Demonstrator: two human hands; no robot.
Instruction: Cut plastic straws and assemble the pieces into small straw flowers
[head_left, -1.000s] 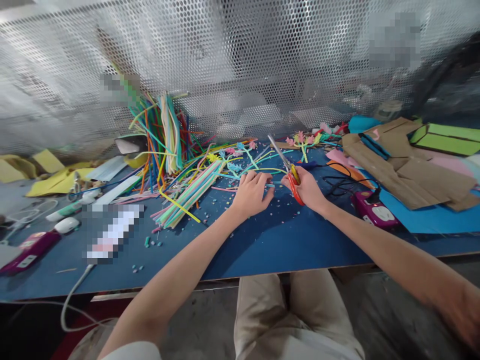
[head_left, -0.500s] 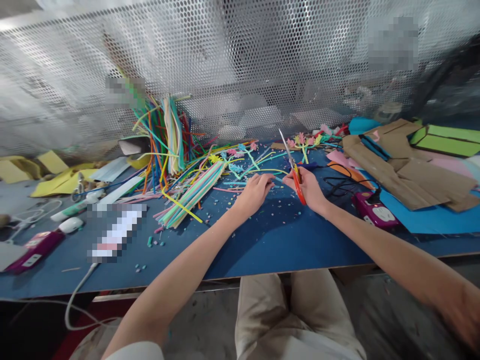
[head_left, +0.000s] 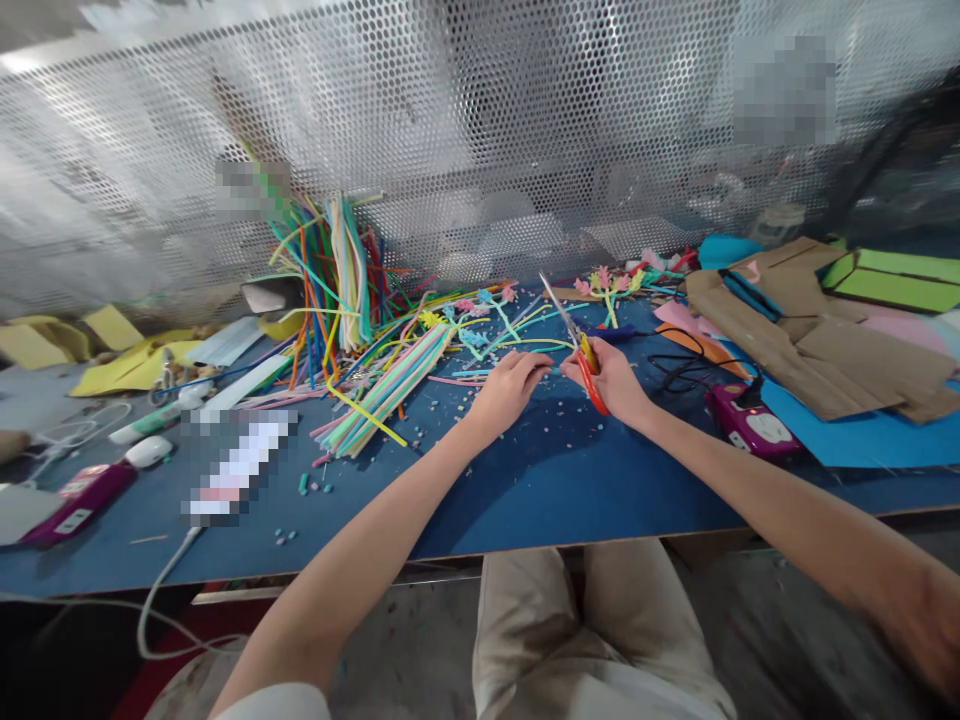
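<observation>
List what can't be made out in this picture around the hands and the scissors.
- Head view: the thin teal strip between left hand and right hand is too small to identify.
- Scissors: the red handles are partly covered by right-hand fingers; whether the blades are closed is unclear.
- Blue table: a pixelated patch hides one item at left.
- Perforated screen: shapes behind it are blurred.

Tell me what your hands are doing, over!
Right hand shut on scissors, blades pointing away. Left hand pinching a thin teal stick beside them. Cut bits litter the blue table.
</observation>
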